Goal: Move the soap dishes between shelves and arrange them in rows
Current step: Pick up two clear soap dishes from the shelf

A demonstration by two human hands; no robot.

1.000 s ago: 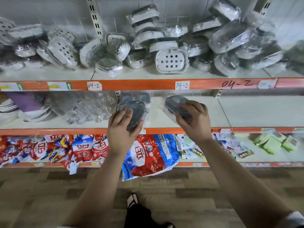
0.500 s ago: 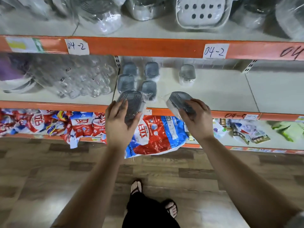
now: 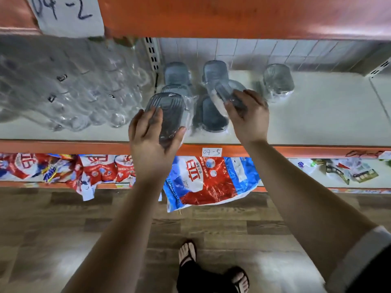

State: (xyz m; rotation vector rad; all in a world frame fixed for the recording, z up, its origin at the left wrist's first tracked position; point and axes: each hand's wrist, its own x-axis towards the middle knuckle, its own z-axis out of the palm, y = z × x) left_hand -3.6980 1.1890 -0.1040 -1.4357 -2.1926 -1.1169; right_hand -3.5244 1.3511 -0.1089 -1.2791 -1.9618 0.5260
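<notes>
Here the left hand [image 3: 151, 144] grips a grey wrapped soap dish [image 3: 167, 106] by its near end, fingers [image 3: 138, 121] curled along its left side and thumb on its right, holding it over the front edge of the middle shelf [image 3: 317, 117]. The right hand [image 3: 249, 119] pinches a second soap dish [image 3: 226, 90], tilted, with its fingers curled over the near rim. On the shelf itself lie more wrapped dishes: a front dish [image 3: 212, 117] between the two hands, a back-left dish [image 3: 176, 72], a back-middle dish [image 3: 215, 69], and a lone dish [image 3: 278, 80] apart to the right. Clear bagged bottles [image 3: 63, 87] fill the shelf's left part. A label [image 3: 211, 152] reading "04-5" sits on the orange edge, above a detergent bag [image 3: 207, 180].
</notes>
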